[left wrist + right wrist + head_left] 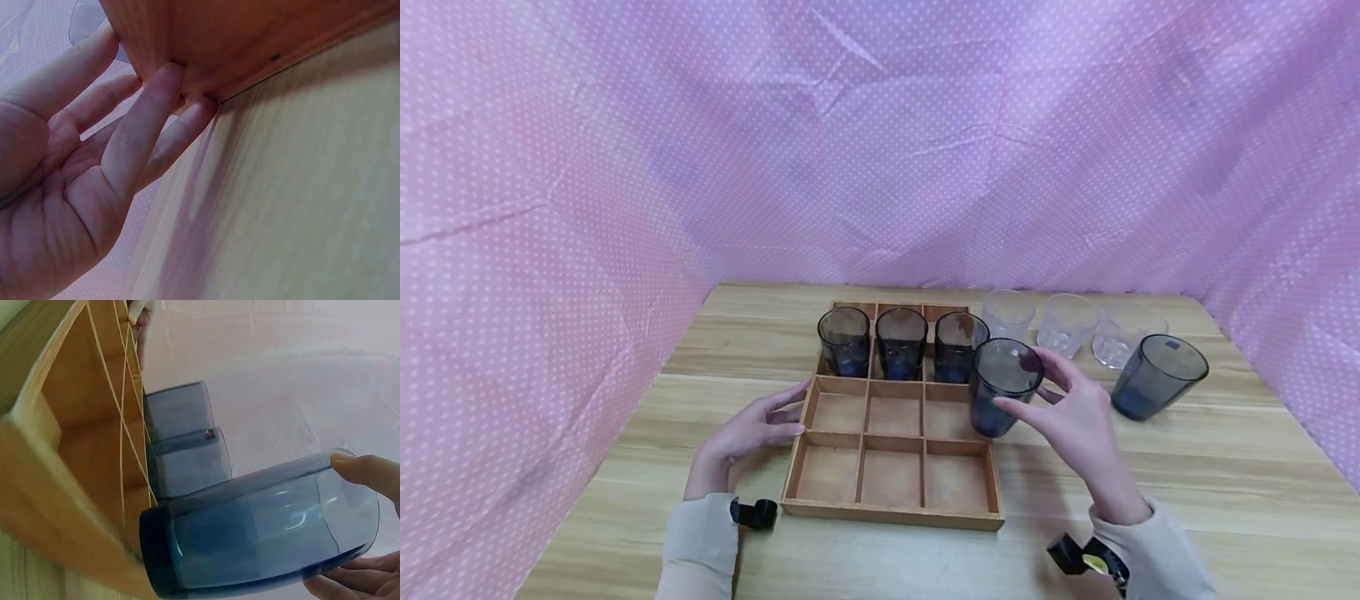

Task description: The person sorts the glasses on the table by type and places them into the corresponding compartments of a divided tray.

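Observation:
My right hand (1078, 421) grips a smoky grey glass tumbler (988, 408) near its rim, thumb on one side and fingers on the other. The tumbler hangs slightly tilted over the right edge of a compartmented wooden tray (891, 515); the right wrist view shows its thick dark base beside the tray wall. My left hand (756, 429) rests its fingertips against the tray's left side, fingers extended, as the left wrist view also shows. Dark tumblers stand in the left (844, 343), middle (901, 346) and right (961, 348) compartments of one tray row.
Another smoky tumbler (1157, 379) stands on the wooden table (1240, 467) to the right of my right hand. Behind are clear glasses, one at the left (1007, 312), one in the middle (1067, 321) and one at the right (1123, 333). Pink dotted cloth (880, 167) surrounds the table.

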`<state>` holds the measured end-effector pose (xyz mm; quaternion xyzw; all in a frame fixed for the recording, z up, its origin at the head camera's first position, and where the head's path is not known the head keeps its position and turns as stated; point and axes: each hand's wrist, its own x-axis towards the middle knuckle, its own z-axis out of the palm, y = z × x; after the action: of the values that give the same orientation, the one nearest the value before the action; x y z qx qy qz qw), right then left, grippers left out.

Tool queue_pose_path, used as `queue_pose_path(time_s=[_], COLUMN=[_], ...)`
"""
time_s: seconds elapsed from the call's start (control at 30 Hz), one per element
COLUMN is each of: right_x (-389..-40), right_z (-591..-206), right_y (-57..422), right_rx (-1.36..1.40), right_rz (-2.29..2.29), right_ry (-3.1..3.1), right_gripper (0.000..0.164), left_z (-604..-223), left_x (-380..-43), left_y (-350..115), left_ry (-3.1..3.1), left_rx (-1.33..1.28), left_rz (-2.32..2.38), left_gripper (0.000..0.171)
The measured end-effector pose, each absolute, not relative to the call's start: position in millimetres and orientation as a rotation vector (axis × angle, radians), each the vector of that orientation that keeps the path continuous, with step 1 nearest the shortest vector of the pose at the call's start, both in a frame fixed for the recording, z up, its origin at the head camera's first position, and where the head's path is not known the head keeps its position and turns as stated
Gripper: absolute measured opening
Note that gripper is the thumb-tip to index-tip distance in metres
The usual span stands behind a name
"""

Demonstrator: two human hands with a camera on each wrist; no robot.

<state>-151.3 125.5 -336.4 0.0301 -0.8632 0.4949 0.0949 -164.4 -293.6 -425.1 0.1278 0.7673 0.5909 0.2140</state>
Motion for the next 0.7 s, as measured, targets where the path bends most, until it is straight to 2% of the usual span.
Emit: queue_pose_path(time_s=[0.4, 0.7], right_x=[-158.6, -168.2], right_z=[-334.3, -336.3], right_y=[89.2, 51.0], right_rx=[0.147, 0.271], right_rz=[1.635, 1.689], right_ry=[-2.584, -2.520], right_gripper=[0.079, 0.075], left_z=[-425.2, -422.4], left_x=[-164.2, -166.2], left_y=[-292.9, -294.0], left_ry=[2.135, 2.132], left_rx=[0.356, 0.364], left_rz=[1.630, 1.635], left_gripper=[0.077, 0.077])
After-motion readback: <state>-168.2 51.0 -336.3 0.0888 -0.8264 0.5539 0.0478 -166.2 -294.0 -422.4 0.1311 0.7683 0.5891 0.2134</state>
